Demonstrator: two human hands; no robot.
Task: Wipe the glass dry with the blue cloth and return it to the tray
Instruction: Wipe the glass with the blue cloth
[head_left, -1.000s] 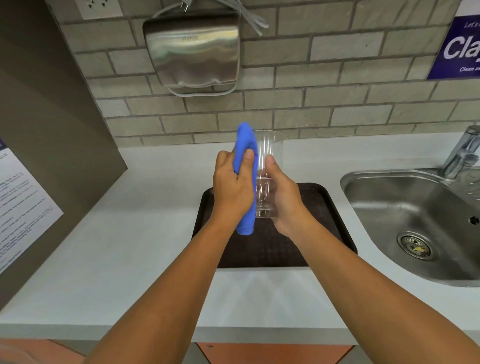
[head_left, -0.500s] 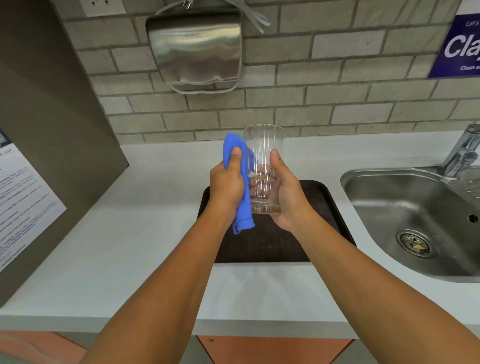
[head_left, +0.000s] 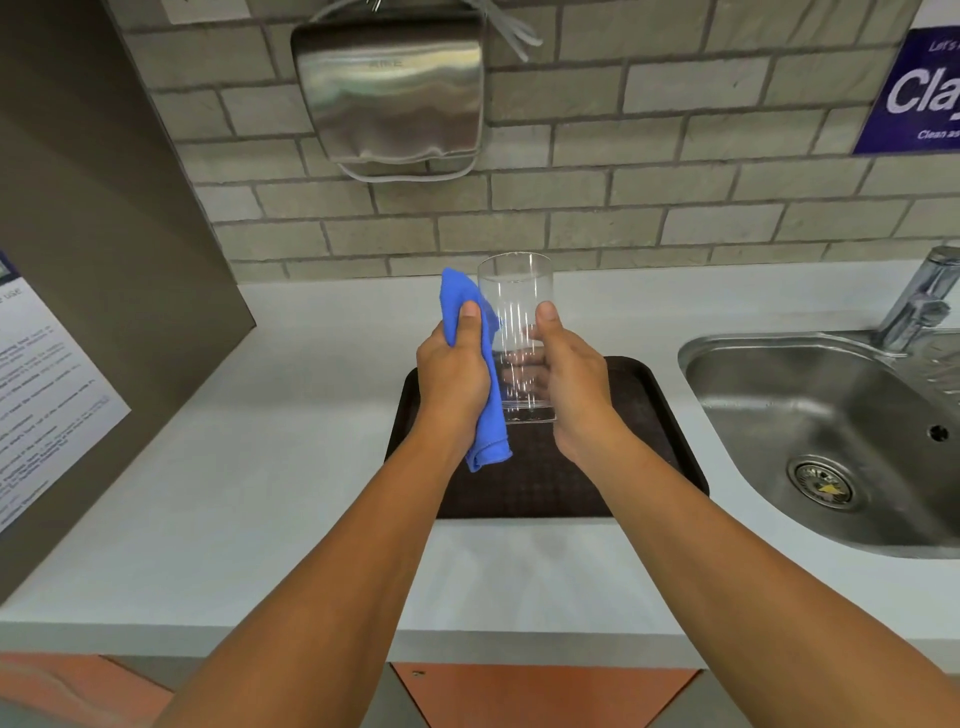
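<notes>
A white surface (head_left: 291, 467) is being backed by a grey brick wall (head_left: 675, 208), with a steel sink (head_left: 810, 415) set in at the right. Above a dark brown rectangular tray (head_left: 660, 415), a tall clear drinking glass (head_left: 514, 312) is being held upright, gripped by the right hand (head_left: 571, 384). A folded blue cloth (head_left: 480, 374) is being clutched by the left hand (head_left: 454, 374) and pressed against the glass's left side.
</notes>
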